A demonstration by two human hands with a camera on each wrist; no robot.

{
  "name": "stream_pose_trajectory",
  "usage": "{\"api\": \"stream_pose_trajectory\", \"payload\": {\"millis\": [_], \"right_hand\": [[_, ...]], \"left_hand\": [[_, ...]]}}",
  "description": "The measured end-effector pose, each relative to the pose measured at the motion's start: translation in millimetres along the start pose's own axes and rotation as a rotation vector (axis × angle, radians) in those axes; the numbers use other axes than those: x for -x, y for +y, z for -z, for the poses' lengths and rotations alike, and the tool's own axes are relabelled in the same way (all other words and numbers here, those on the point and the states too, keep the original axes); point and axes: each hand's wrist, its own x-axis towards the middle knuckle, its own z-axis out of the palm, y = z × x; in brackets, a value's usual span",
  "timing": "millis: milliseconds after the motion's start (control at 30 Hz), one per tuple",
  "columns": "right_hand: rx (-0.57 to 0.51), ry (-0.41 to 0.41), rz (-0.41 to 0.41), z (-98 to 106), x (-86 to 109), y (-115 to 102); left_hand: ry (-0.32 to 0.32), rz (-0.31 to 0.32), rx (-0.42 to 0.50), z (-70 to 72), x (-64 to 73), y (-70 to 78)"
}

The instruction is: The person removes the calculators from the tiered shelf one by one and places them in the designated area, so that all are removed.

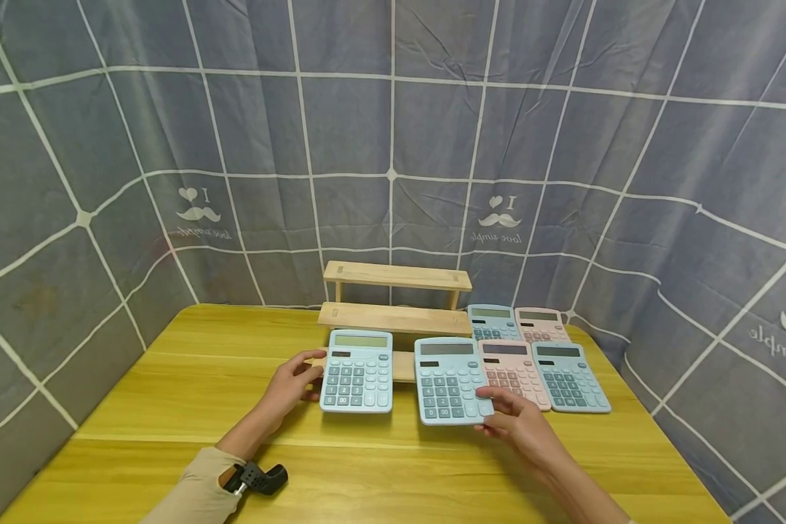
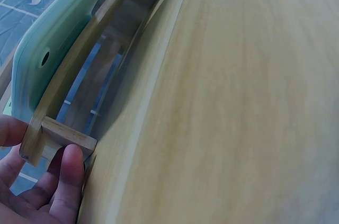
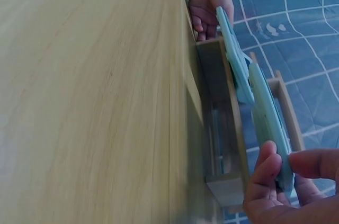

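My right hand [image 1: 520,426] pinches a blue calculator [image 1: 448,378] by its lower right side, thumb on one face and fingers on the other. In the right wrist view this calculator [image 3: 270,121] is upright, held over the step of a wooden tiered stand [image 3: 238,128]. A second blue calculator [image 1: 356,371] leans on the stand's lowest step, at the left. Beside it, my left hand [image 1: 291,382] grips the left end of that step. The left wrist view shows the thumb and fingers of the left hand [image 2: 45,187] around the stand's corner [image 2: 66,131].
Right of the stand are more calculators: a pink one [image 1: 514,371] and a blue one [image 1: 570,378] in front, another blue [image 1: 491,320] and pink [image 1: 540,324] behind. The stand's upper shelves [image 1: 396,275] rise at the back of the yellow wooden table [image 1: 380,480]. A grey checked curtain [image 1: 340,145] surrounds it.
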Motion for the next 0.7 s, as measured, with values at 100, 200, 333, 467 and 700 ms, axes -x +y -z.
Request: {"api": "stream_pose_trajectory", "payload": {"millis": [100, 200, 333, 467, 700], "right_hand": [[0.006, 0.015, -0.007, 4.9, 3.8, -1.3], [0.001, 0.017, -0.01, 10.5, 8.1, -2.2], [-0.007, 0.012, -0.021, 17.3, 12.5, -2.9], [-0.002, 0.02, -0.035, 23.0, 16.9, -3.4], [0.012, 0.038, -0.063, 33.7, 22.2, -4.8]], "left_hand": [[0.0, -0.004, -0.002, 0.2, 1.2, 1.0], [-0.002, -0.005, -0.004, -0.3, 2.3, 2.1], [-0.002, 0.001, 0.001, -0.6, 1.5, 2.1], [-0.003, 0.0, -0.001, -0.4, 1.0, 1.5], [-0.005, -0.002, -0.006, -0.4, 2.1, 2.0]]}}
